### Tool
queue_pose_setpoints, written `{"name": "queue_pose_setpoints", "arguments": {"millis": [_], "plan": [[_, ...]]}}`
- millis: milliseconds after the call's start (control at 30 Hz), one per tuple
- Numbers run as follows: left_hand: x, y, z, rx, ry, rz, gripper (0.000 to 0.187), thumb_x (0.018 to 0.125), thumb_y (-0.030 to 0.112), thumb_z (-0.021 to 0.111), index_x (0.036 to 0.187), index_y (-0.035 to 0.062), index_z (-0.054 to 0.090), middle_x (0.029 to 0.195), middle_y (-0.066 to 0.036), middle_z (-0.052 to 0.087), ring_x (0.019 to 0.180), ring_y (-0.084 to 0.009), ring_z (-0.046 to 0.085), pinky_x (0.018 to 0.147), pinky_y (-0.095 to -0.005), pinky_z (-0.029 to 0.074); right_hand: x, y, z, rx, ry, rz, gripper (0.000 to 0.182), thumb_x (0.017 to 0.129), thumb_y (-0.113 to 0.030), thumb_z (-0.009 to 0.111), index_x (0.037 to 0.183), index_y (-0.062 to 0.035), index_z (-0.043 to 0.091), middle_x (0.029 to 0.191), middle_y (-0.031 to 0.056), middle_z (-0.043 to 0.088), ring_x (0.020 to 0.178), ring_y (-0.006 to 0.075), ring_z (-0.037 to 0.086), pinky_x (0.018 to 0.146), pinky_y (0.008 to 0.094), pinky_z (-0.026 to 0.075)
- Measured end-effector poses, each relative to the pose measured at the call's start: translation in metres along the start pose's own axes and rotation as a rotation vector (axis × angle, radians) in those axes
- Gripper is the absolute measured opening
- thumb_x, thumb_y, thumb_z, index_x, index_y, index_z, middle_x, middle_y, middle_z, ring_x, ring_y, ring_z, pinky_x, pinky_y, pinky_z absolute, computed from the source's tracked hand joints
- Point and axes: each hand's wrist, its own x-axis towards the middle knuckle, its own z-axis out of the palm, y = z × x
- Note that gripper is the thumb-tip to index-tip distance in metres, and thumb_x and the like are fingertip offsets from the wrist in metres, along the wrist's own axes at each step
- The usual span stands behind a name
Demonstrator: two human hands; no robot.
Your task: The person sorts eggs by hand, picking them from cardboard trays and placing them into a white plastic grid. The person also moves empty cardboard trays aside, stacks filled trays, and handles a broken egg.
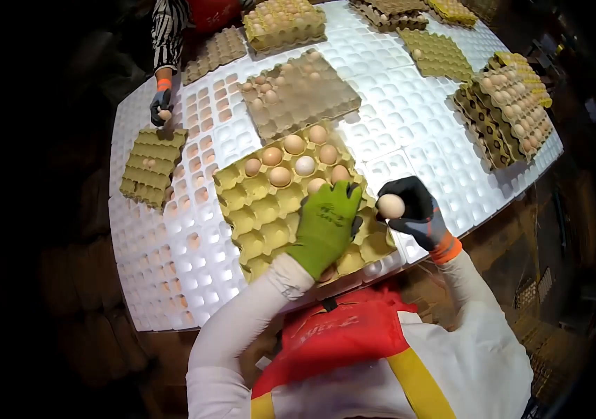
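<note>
My left hand (329,220), in a green glove, is over the right part of a yellow-green egg tray (256,209), its fingers bent down at an egg (317,186) and the cells beside it; what its fingertips hold is hidden. My right hand (413,209), in a dark grey glove with an orange cuff, pinches a light brown egg (391,206) just right of the tray. Several brown eggs and one paler egg (305,165) sit in the tray's far rows. The nearer cells on the left hold none.
Beyond the tray lies a greyish tray (298,98) with several eggs. White dimpled panels (381,133) cover the table. Stacked egg trays (504,115) stand at right and another stack (284,24) at the back. A co-worker's gloved hand (161,106) holds an egg above a small tray (151,167).
</note>
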Motion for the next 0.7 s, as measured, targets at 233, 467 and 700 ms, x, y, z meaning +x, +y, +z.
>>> {"name": "queue_pose_setpoints", "arguments": {"millis": [233, 467, 700], "plan": [[0.023, -0.008, 0.009, -0.254, 0.201, -0.194, 0.011, 0.089, 0.018, 0.062, 0.09, 0.0076, 0.065, 0.082, -0.015, 0.061, 0.079, -0.0381, 0.061, 0.065, -0.049, 0.046, 0.061, 0.014, -0.019, -0.276, 0.039, -0.134, 0.026, 0.083, -0.009, 0.078, 0.108, -0.0045, 0.07, 0.1, 0.0038, 0.067, 0.088, 0.0107, 0.064, 0.079, 0.0273, 0.053], [-0.011, -0.051, -0.042, -0.57, 0.327, -0.43, 0.026, 0.086, 0.015, 0.072, 0.11, 0.0062, 0.071, 0.091, -0.008, 0.069, 0.074, -0.0212, 0.064, 0.07, -0.0318, 0.052, 0.102, -0.003, 0.009, -1.304, -0.273, -0.24, 0.031, 0.08, -0.031, 0.076, 0.108, -0.0198, 0.069, 0.105, 0.0074, 0.062, 0.098, 0.027, 0.064, 0.079, 0.0394, 0.054], [0.005, -0.036, 0.008, 0.062, 0.121, -0.213, 0.037, 0.076, 0.019, 0.074, 0.11, 0.0105, 0.063, 0.104, -0.008, 0.064, 0.091, -0.0323, 0.064, 0.075, -0.0444, 0.052, 0.133, -0.015, 0.038, -1.651, -0.499, -0.237, 0.036, 0.07, -0.036, 0.081, 0.097, -0.0169, 0.067, 0.108, 0.0074, 0.061, 0.098, 0.0271, 0.065, 0.075, 0.0396, 0.054]]}}
